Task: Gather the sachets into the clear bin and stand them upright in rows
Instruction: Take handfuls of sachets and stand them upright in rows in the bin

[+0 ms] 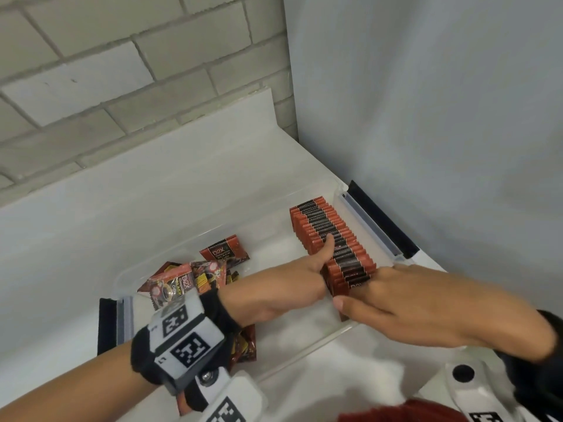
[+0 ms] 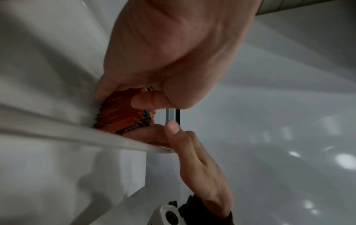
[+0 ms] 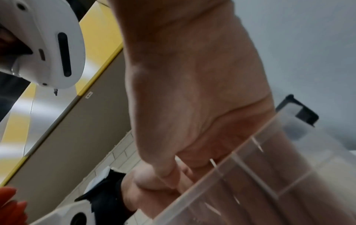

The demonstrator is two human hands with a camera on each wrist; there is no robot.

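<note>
A long row of red-and-black sachets [image 1: 333, 239] stands upright along the right side of the clear bin [image 1: 304, 341]. My left hand [image 1: 304, 277] grips the near part of the row from the left, thumb lying on its top edges. In the left wrist view its thumb and fingers [image 2: 144, 100] clamp the sachets [image 2: 119, 117]. My right hand [image 1: 396, 296] presses the near end of the row with straight fingers, thumb low against the front sachet. Loose sachets [image 1: 189, 281] lie jumbled in the bin's left part. The bin wall [image 3: 269, 175] half hides my right fingers.
The bin sits on a white counter [image 1: 152, 214] in a corner, with a brick wall [image 1: 122, 71] behind and a plain wall [image 1: 426, 117] on the right. Black latches [image 1: 384, 220] [image 1: 106, 324] sit at the bin's two ends. A few sachets [image 1: 246, 345] lie under my left wrist.
</note>
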